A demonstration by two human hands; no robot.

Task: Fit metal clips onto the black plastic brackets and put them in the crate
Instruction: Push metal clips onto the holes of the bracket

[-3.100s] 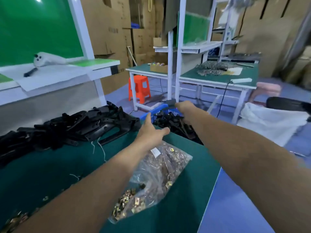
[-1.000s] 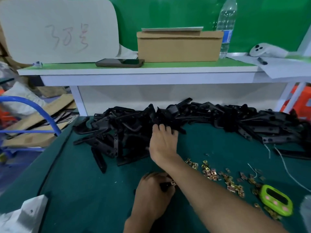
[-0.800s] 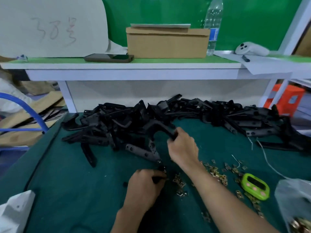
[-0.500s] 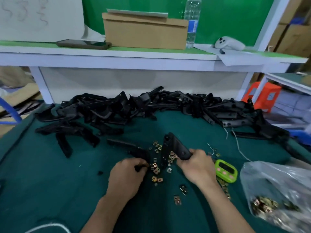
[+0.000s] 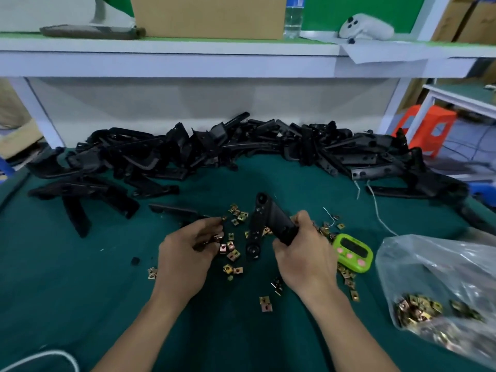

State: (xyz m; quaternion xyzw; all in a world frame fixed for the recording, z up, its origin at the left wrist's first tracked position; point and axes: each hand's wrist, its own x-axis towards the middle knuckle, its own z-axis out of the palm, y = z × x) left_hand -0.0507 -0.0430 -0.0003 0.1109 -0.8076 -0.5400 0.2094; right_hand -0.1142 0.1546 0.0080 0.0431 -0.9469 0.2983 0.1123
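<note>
**Centre.** The right hand (image 5: 303,255) is closed round the thick end of a black plastic bracket (image 5: 271,218). The bracket is held tilted, with its round lower end down among the loose brass-coloured clips (image 5: 232,255) scattered on the dark green tabletop (image 5: 80,291). The left hand (image 5: 188,251) is just left of this bracket with its fingers curled. Its fingertips pinch a small brass-coloured metal clip (image 5: 218,238); something dark under the fingers cannot be identified.

**Far left of the left hand.** A second flat black bracket (image 5: 171,209) lies on the cloth, its near end reaching the fingers.

**Far side.** A long heap of black plastic brackets (image 5: 214,151) runs from left to right across the tabletop.

**Right.** A lime-green digital timer (image 5: 353,252) lies just beside the right hand. A clear plastic bag (image 5: 440,277) at the near right holds more clips.

**Beyond.** A white shelf (image 5: 188,57) carries a brown cardboard box (image 5: 209,16) and a white handheld controller (image 5: 365,26).
</note>
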